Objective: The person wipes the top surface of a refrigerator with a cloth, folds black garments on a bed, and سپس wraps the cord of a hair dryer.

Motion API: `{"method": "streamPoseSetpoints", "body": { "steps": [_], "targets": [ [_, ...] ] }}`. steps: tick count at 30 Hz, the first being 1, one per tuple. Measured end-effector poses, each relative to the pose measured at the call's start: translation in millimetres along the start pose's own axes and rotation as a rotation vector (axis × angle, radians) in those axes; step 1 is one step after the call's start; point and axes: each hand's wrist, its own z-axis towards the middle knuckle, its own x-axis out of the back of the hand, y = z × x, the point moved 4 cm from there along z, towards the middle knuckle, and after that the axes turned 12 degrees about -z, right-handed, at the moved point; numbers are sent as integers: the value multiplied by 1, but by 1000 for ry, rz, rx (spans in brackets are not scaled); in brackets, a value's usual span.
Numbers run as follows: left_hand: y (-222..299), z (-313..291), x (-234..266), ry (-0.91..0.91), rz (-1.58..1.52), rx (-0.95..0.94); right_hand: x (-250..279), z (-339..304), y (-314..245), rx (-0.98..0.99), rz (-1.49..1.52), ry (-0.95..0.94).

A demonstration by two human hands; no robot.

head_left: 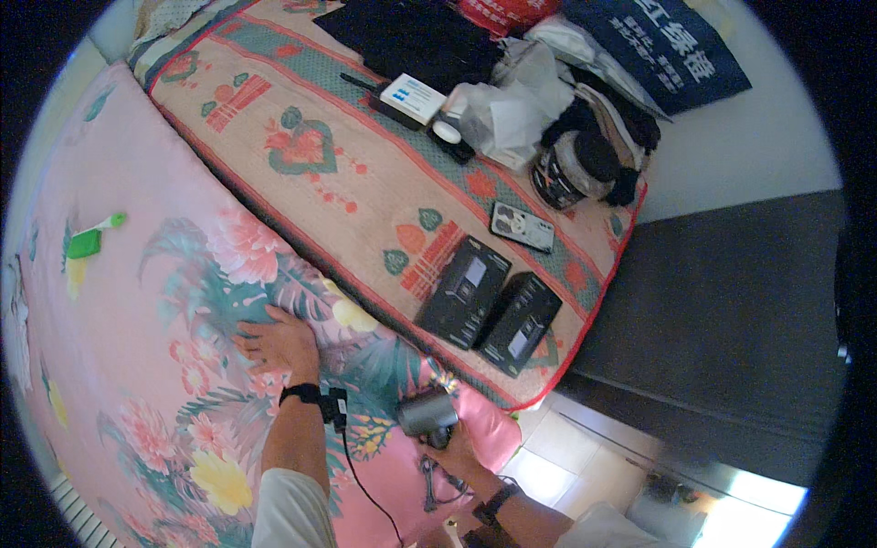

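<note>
My left hand (281, 343) lies flat on a pink floral bedspread (174, 320), fingers spread, holding nothing. At the lower middle, my right hand (457, 451) is closed round the handle of what looks like a grey hair dryer (427, 413). Its barrel points left, over the bedspread, and my fingers partly hide the handle. A grey cord (431, 489) hangs in loops below that hand. A black strap with a small box (336, 409) sits on my left wrist, and a cable runs down from it. My right wrist wears a dark band (498, 502).
Beyond the bedspread lies a patterned blanket (365, 192) bearing two black boxes (466, 290), a phone (522, 226), a jar (575, 169), a white-topped box (413, 99) and plastic bags (512, 110). A green brush (87, 242) rests far left. Dark furniture (731, 320) stands right, above a tiled floor (562, 447).
</note>
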Motion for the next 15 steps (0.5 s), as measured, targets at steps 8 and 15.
{"method": "streamPoseSetpoints", "body": {
  "steps": [8, 15],
  "targets": [
    [-4, 15, -8, 77, 98, 13, 42, 1, -82, -146, 290, -191],
    [-4, 17, -14, 30, 85, 0, 60, 15, -53, -34, 84, -333]
  ]
}}
